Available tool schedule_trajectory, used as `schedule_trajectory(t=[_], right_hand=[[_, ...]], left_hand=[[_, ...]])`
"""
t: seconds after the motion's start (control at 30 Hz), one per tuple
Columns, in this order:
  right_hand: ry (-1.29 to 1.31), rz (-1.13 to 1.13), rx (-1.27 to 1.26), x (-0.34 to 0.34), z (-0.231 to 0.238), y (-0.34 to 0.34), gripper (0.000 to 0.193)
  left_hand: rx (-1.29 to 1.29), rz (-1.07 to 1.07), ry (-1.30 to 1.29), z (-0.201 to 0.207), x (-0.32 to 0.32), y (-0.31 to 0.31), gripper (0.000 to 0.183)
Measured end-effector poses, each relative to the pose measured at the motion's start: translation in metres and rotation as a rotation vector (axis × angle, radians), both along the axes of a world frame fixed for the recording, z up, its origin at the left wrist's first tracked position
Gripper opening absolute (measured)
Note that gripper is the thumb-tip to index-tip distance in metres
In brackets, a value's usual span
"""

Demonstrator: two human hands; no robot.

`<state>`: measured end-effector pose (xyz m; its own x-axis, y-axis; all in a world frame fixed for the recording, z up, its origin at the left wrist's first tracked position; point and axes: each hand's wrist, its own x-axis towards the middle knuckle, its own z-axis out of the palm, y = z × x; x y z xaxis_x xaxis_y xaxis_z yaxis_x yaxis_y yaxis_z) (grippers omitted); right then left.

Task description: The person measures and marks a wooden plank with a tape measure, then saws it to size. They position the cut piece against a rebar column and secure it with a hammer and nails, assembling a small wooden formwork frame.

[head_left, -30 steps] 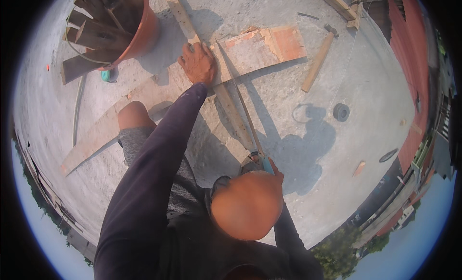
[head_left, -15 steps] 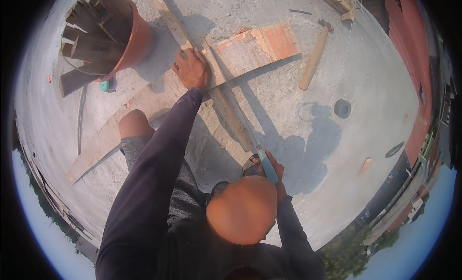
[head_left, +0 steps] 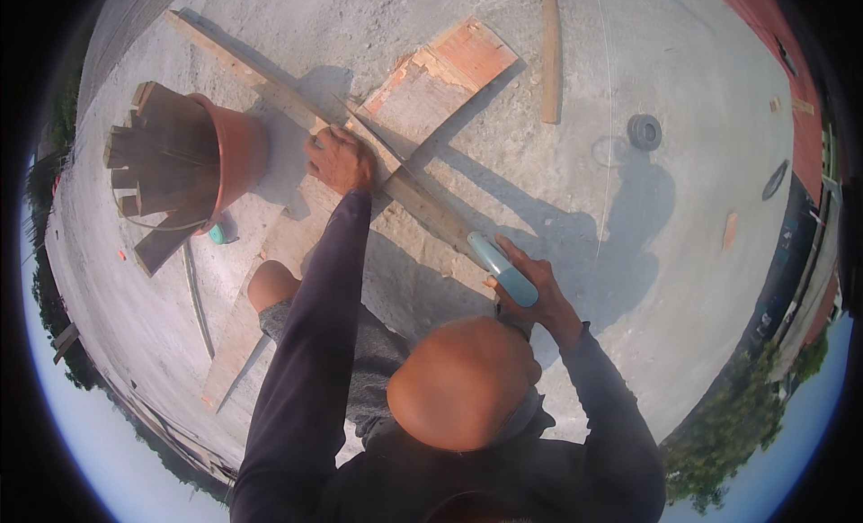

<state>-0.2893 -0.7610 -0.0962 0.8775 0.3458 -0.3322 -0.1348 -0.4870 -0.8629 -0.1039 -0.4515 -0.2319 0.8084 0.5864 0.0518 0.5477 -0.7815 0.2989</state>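
My bare knee bulges at the lower centre of the frame, with my grey shorts beside it and my other knee farther left. Around me spreads a rough concrete floor, pale and sunlit (my own shadow falls across it, right of centre). A wide plank slants over it from lower left to top centre, and a narrow batten crosses that from the upper left toward the centre. At left is a terracotta-coloured bucket packed with dark wood offcuts. A hammer lies near the top edge, a black spool at upper right. Beyond come red sheeting at the upper right rim and trees at lower right.

My right arm is bent at the lower right, and the right hand is wrapped around the teal handle of a handsaw, just right of centre; its blade runs up-left, close along the batten. My left arm reaches nearly straight to the left hand, left of centre, pressing palm down near the crossing, fingers bent; whether they clasp the batten I cannot tell.
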Motion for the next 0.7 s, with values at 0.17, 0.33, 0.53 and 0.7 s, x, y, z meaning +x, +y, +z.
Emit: schedule_trajectory(t=[0.17,0.33,0.53,0.7], right_hand=[[-0.155,-0.045,0.222,0.024,-0.026,0.028,0.075],[-0.321,-0.041,0.088,-0.041,-0.011,-0.038,0.077],[-0.227,-0.021,0.102,0.017,-0.062,0.023,0.077],[-0.107,-0.061,0.083,-0.031,-0.017,-0.022,0.076]], left_hand=[[-0.003,-0.038,0.004,0.006,-0.004,-0.001,0.041],[0.048,-0.013,-0.006,-0.008,-0.003,0.001,0.038],[0.050,-0.011,-0.022,-0.005,-0.002,0.005,0.036],[0.112,-0.123,0.109,-0.013,-0.007,0.005,0.036]])
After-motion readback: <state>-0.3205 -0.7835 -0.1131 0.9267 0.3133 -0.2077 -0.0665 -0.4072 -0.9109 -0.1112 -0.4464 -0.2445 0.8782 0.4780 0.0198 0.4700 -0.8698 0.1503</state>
